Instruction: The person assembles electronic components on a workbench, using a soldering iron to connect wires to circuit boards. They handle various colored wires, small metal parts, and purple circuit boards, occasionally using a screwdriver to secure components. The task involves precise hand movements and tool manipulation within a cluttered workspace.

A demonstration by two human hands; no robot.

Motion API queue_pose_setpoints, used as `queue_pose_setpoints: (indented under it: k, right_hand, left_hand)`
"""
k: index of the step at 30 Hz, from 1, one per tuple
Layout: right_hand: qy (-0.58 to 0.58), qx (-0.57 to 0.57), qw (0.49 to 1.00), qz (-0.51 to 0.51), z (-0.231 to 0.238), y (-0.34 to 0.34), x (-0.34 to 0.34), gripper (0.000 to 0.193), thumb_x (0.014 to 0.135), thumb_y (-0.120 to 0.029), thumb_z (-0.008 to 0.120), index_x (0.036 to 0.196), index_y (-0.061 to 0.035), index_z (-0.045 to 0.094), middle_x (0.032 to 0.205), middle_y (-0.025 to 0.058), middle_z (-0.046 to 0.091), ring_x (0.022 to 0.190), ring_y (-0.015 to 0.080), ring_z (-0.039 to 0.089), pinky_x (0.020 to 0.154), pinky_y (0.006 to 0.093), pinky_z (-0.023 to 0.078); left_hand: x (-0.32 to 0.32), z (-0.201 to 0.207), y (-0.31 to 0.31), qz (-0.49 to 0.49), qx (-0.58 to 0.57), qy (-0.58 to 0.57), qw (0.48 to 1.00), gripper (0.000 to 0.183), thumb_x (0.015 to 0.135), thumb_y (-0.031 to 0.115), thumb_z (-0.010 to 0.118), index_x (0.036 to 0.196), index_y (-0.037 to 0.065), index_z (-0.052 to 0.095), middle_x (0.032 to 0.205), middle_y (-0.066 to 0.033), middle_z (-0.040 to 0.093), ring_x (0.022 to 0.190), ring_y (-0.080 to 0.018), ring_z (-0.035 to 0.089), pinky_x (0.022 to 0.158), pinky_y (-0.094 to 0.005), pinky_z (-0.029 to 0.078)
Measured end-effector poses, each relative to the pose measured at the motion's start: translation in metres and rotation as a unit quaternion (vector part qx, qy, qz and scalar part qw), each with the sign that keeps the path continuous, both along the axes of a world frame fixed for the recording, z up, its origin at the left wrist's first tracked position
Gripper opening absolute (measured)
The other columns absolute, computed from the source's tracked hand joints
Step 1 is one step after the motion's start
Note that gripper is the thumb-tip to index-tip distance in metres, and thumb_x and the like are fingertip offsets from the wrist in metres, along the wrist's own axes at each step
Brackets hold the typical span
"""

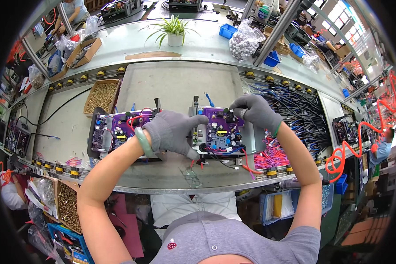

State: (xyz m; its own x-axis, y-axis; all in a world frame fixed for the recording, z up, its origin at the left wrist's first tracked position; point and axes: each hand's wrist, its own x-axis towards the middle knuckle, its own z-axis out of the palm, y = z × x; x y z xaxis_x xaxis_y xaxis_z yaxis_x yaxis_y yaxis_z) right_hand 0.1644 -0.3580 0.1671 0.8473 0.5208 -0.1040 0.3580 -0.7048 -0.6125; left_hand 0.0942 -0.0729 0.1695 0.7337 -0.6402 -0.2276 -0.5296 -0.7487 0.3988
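A purple circuit board unit (220, 127) in a metal frame lies before me on the bench, wires trailing from its near edge. My left hand (174, 131), in a grey glove, grips its left side. The index finger reaches onto the board and the thumb is at the near left corner. My right hand (256, 113), also gloved, is closed in a pinch over the board's far right corner, beside a dark component. Whatever its fingertips hold is hidden. A second purple board unit (121, 130) sits to the left, partly behind my left wrist.
Brass-coloured parts fill a cardboard box (102, 97) at the far left. On the right lie piles of black cables (290, 114) and pink-tipped wires (277, 152). A potted plant (175, 37) stands on the back shelf. A red coiled hose (339, 156) hangs at the right.
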Motion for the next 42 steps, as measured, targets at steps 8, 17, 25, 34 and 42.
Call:
queue_pose_setpoints:
  k: [8,17,25,34,42]
  right_hand:
    - [-0.333,-0.413,0.839,0.121,-0.008,0.005,0.012,0.011,0.074,-0.009,0.065,0.08,-0.0144,0.073,0.089,0.0075,0.071,0.093,0.0273,0.067,0.102,0.0438,0.038]
    - [-0.177,-0.285,0.941,0.053,-0.016,-0.001,0.01,0.009,0.078,-0.016,0.066,0.083,-0.0149,0.073,0.089,0.0069,0.069,0.096,0.0296,0.064,0.088,0.0419,0.047]
    - [-0.251,-0.226,0.938,0.083,-0.014,-0.008,0.005,0.009,0.079,-0.014,0.066,0.084,-0.0157,0.073,0.089,0.0059,0.068,0.094,0.0292,0.063,0.091,0.0417,0.045]
    - [-0.23,-0.252,0.933,0.111,-0.014,-0.005,0.017,0.01,0.077,-0.011,0.064,0.08,-0.0158,0.072,0.085,0.0054,0.067,0.092,0.0287,0.063,0.084,0.0427,0.046]
    - [-0.15,-0.329,0.925,0.116,-0.001,0.012,0.024,0.013,0.073,-0.01,0.065,0.081,-0.0169,0.074,0.078,0.0071,0.068,0.084,0.0302,0.067,0.077,0.0433,0.049]
  left_hand:
    - [0.0,-0.003,-0.001,0.001,0.001,-0.018,1.0,0.091,0.064,0.054,0.081,0.14,0.019,0.044,0.097,-0.0168,0.068,0.089,-0.039,0.068,0.076,-0.0463,0.052]
    - [-0.002,-0.006,0.0,-0.002,-0.012,-0.042,0.999,0.091,0.063,0.055,0.082,0.139,0.018,0.044,0.091,-0.0173,0.067,0.084,-0.0393,0.067,0.073,-0.0471,0.052]
    - [-0.001,-0.005,-0.001,0.001,0.012,-0.036,0.999,0.091,0.063,0.055,0.082,0.138,0.018,0.046,0.09,-0.0176,0.066,0.083,-0.039,0.067,0.072,-0.0474,0.052]
    - [-0.002,-0.007,0.0,0.003,-0.007,-0.049,0.999,0.09,0.064,0.052,0.082,0.139,0.018,0.046,0.091,-0.0162,0.066,0.084,-0.0378,0.067,0.072,-0.0467,0.051]
    - [-0.001,-0.009,-0.001,-0.009,-0.034,-0.081,0.996,0.087,0.063,0.049,0.083,0.136,0.016,0.049,0.088,-0.016,0.065,0.083,-0.0381,0.067,0.072,-0.0468,0.051]
